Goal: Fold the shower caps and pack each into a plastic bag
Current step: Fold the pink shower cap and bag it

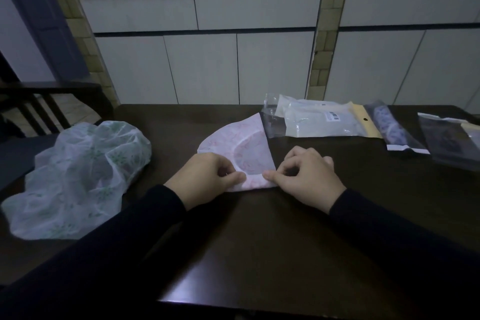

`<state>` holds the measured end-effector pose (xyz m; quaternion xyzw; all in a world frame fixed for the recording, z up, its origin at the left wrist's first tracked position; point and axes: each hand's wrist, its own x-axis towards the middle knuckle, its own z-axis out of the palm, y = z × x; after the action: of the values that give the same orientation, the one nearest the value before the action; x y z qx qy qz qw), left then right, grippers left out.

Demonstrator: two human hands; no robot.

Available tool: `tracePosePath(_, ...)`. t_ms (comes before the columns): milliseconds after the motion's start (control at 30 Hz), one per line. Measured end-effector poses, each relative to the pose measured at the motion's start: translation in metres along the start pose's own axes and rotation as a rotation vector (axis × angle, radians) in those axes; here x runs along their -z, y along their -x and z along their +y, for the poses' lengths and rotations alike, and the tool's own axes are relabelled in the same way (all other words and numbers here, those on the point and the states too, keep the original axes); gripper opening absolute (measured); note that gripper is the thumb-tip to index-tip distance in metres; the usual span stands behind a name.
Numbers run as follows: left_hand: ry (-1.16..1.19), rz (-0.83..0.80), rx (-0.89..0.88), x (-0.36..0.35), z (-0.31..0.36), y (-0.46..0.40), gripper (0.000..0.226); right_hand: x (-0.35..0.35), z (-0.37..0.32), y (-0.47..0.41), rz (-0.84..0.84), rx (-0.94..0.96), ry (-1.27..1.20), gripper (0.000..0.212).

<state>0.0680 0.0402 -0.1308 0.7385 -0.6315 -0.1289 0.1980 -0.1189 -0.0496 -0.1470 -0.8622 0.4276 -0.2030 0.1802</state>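
A pink-patterned shower cap point(244, 145) lies folded into a wedge on the dark table point(259, 241), its point toward the wall. My left hand point(205, 176) pinches its near edge on the left. Just right of it, my right hand point(306, 174) pinches the same edge at the near right corner. An unfolded cap with a green leaf print point(78, 176) sits crumpled at the table's left. An open clear plastic bag point(275, 122) lies right behind the pink cap.
Packed bags lie in a row at the back right: a pale one with a yellow header point(327, 119), one holding a dark cap point(394, 130), and another at the frame's edge point(452, 140). A dark chair point(52, 101) stands at the left. White cabinet doors point(207, 67) back the table.
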Motion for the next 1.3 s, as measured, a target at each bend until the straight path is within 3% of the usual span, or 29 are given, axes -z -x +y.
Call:
tracePosePath(133, -0.074, 0.083, -0.012, 0.001, -0.004, 0.000, 0.016, -0.001, 0.007, 0.000, 0.033, -0.044, 0.004, 0.032)
tracePosePath(333, -0.100, 0.173, -0.075, -0.003, -0.019, 0.003, 0.015, -0.002, -0.001, 0.008, 0.159, 0.221, 0.111, 0.010)
tracePosePath(533, -0.084, 0.138, -0.155, -0.001, -0.018, 0.004, 0.011, -0.004, -0.003, 0.006, 0.223, 0.438, 0.152, 0.033)
tracePosePath(633, -0.083, 0.135, -0.167, -0.002, -0.016, 0.004, 0.011, -0.004, -0.003, 0.005, 0.231, 0.526, 0.221, 0.030)
tracePosePath(833, 0.009, 0.181, -0.165, -0.002, -0.020, 0.005, 0.021, -0.002, -0.003, 0.005, 0.050, 0.393, 0.337, 0.045)
tracePosePath(933, -0.073, 0.149, -0.226, 0.002, -0.022, 0.007, 0.002, 0.000, -0.005, 0.003, 0.020, 0.361, 0.319, 0.038)
tracePosePath(1133, -0.084, 0.086, -0.257, 0.007, -0.027, 0.013, 0.050, 0.000, -0.003, 0.003, 0.052, 0.447, 0.344, 0.035)
tracePosePath(1300, -0.154, 0.062, -0.259, 0.014, -0.025, 0.011, 0.022, 0.003, 0.000, 0.000, 0.046, 0.460, 0.261, 0.032)
